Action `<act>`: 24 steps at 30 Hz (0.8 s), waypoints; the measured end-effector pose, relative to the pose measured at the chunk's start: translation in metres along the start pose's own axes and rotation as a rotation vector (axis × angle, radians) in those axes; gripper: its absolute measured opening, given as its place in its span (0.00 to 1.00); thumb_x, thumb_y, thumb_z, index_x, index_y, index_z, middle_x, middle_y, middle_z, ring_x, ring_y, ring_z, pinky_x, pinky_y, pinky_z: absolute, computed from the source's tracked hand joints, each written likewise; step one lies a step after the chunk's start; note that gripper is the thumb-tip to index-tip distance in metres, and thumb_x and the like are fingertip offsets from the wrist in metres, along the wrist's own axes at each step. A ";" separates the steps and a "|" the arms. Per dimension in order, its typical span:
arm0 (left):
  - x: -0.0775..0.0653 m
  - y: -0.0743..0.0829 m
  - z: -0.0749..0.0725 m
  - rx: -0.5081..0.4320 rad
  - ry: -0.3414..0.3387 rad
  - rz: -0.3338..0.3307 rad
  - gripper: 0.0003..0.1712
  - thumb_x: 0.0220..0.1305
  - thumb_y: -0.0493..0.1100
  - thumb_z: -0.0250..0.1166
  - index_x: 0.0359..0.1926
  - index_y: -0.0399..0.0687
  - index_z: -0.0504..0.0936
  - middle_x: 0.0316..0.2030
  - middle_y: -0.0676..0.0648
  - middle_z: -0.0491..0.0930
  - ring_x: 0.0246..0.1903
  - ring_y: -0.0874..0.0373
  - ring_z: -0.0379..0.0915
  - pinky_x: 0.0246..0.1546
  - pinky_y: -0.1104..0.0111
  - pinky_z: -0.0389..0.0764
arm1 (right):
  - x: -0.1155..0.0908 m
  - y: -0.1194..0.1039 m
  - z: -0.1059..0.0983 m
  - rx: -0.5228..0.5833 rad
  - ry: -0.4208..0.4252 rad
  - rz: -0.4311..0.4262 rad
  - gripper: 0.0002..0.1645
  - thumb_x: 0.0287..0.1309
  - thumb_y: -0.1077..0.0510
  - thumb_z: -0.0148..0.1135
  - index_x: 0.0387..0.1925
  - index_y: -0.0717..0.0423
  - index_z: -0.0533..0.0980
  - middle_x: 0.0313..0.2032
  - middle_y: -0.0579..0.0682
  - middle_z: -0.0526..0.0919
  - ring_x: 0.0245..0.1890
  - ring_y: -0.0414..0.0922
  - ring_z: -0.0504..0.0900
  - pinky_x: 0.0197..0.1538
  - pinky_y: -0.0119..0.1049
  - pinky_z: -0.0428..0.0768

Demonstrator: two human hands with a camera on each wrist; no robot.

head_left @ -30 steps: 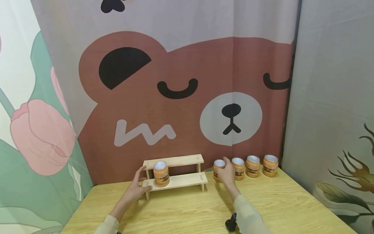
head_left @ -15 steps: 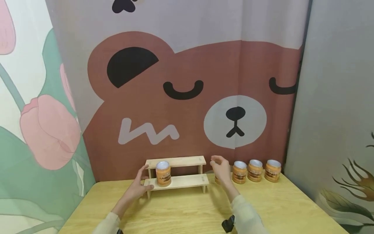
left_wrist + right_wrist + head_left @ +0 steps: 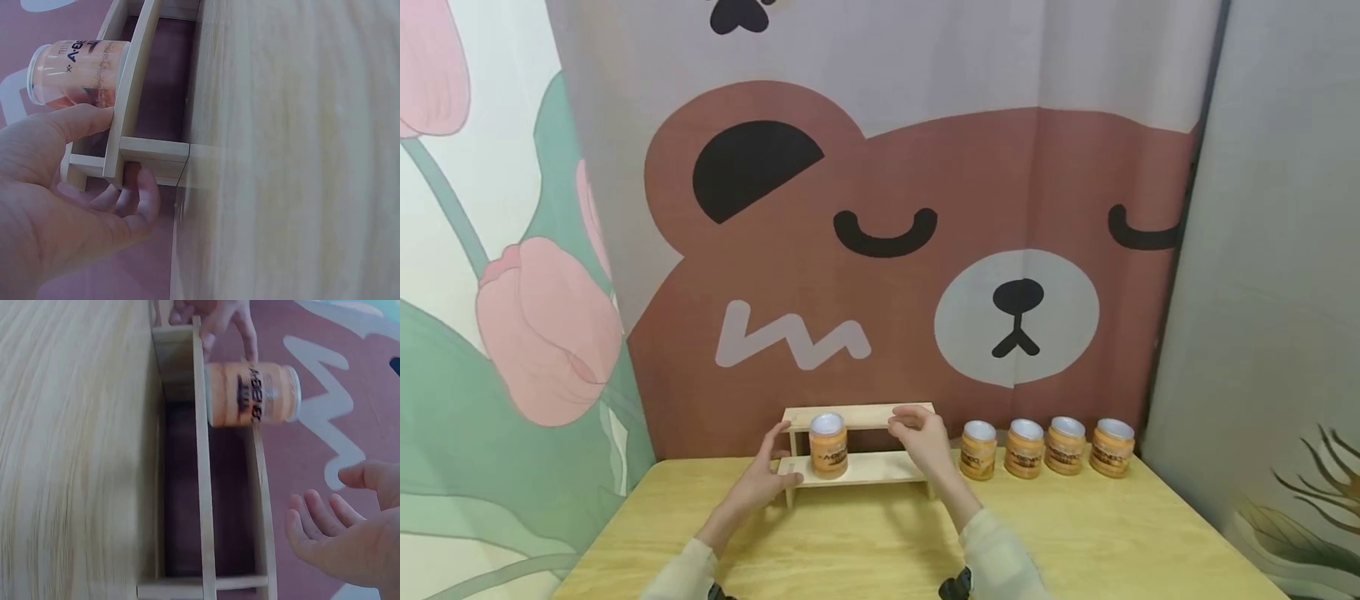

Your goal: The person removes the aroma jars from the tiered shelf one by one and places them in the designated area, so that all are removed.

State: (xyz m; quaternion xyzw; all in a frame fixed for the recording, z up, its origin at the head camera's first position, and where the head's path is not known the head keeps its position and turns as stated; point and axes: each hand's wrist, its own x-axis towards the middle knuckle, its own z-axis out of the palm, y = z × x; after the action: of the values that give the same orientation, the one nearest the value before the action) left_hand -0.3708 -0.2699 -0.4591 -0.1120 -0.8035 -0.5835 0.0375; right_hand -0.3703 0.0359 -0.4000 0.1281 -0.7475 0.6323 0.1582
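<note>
A two-tier wooden stand [image 3: 877,469] sits at the back of the table, with one orange jar [image 3: 829,457] upright near the left end of its lower tier. My left hand [image 3: 756,485] grips the stand's left end; in the left wrist view the thumb lies on the lower shelf beside the jar [image 3: 84,70] and the fingers curl underneath. My right hand [image 3: 927,443] is over the stand's right end, holding nothing. Its fingers are loosely bent and spread from the thumb in the right wrist view, apart from the jar [image 3: 234,397].
Right of the stand, several matching orange jars stand in a row, from the nearest jar [image 3: 978,452] to the far-right jar [image 3: 1112,448]. Behind the wooden table [image 3: 880,546] hangs a bear-printed curtain [image 3: 760,267], close to the stand's back.
My right hand has left the leftmost jar of the row and moved left to the stand's right end. My left hand keeps its grip on the stand. The head view has shifted slightly.
</note>
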 end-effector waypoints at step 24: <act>-0.001 -0.006 -0.002 -0.002 -0.013 0.074 0.58 0.61 0.32 0.73 0.81 0.58 0.47 0.69 0.23 0.55 0.66 0.27 0.56 0.53 0.43 0.75 | -0.010 0.026 0.080 -0.170 -0.317 -0.095 0.36 0.55 0.52 0.79 0.60 0.65 0.75 0.48 0.56 0.83 0.46 0.56 0.80 0.44 0.48 0.79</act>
State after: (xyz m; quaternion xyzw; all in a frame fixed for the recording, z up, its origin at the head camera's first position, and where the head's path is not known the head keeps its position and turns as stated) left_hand -0.3713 -0.2734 -0.4642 -0.1456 -0.7985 -0.5817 0.0538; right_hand -0.3770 -0.0389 -0.4394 0.2473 -0.8068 0.5308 0.0783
